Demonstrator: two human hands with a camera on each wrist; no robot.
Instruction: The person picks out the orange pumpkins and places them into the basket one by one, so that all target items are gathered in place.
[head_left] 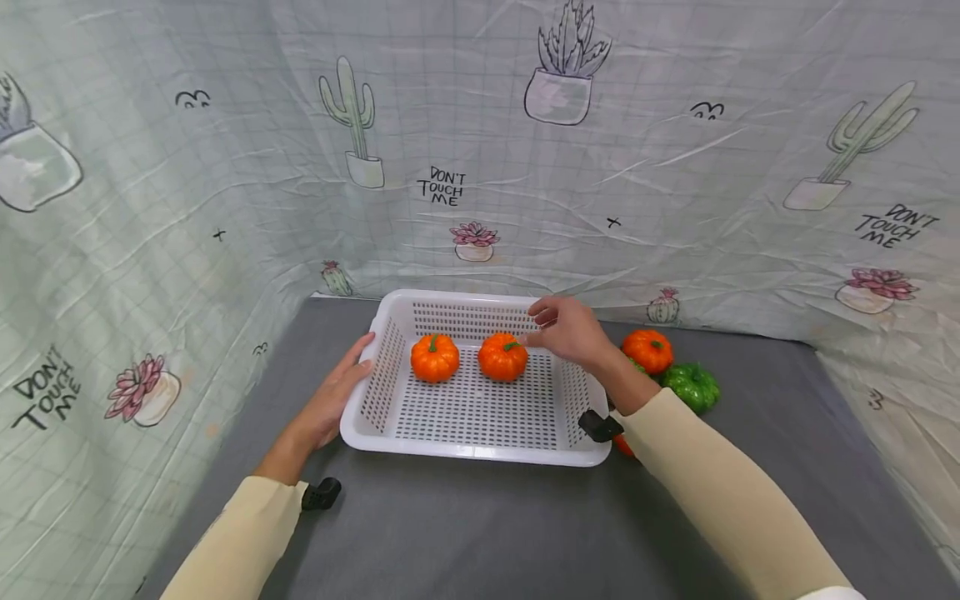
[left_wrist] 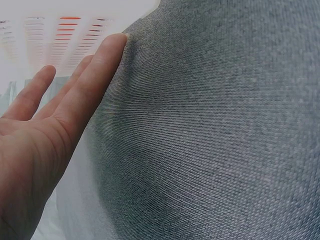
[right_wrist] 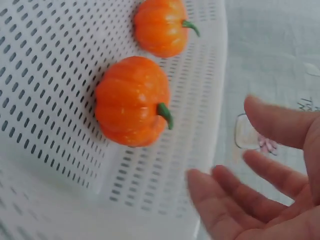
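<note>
From where I sit, I see one white basket [head_left: 474, 452] on the grey worktop [head_left: 480, 533], and two orange pumpkins are inside it. The left pumpkin [head_left: 434, 360] and the right pumpkin [head_left: 498, 358] sit side by side with a gap between them, both with a green stem. My left hand [head_left: 335, 400] is at the basket's left side, its fingers [left_wrist: 97, 75] nearly straight and touching the outside. My right hand [head_left: 572, 332] hangs over the back right part of the basket, near the right pumpkin; its thumb and fingers [right_wrist: 220, 200] are spread apart and hold nothing. Past the basket's right side I count one more orange pumpkin [head_left: 647, 352] and one green pumpkin [head_left: 691, 388] — plus a bit of something green [head_left: 637, 365] by my right wrist and a bit of something red-orange [head_left: 623, 446] lower down, both too hidden to name. I see two cream sleeves [head_left: 240, 537], one on each arm, and two small black gadgets [head_left: 321, 494], one by each wrist. The pale cloth [head_left: 487, 150] behind it all has plant pictures and black words — "DON'T TOUCH ME" — which I can read three times: in the middle [head_left: 442, 186], on the right and on the left.
</note>
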